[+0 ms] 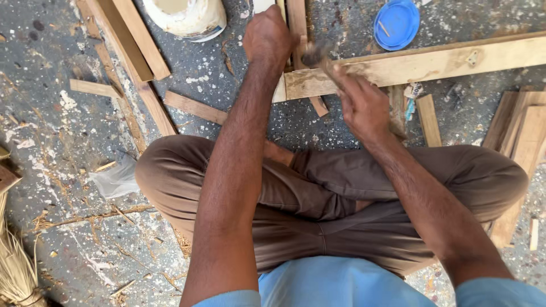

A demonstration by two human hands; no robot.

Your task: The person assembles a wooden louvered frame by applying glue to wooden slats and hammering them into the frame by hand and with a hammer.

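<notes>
Left hand, arm extended toward 12 o'clock, presses closed on a wooden plank end. Right hand clamps a blurred tool, probably a hammer, at 1 o'clock.

- Grey concrete floor, speckled with white paint.
- Loose wood offcuts and shavings scattered about.
- White bucket and blue lid at top.
- Straw broom at lower left.
- Bright daylight.
</notes>
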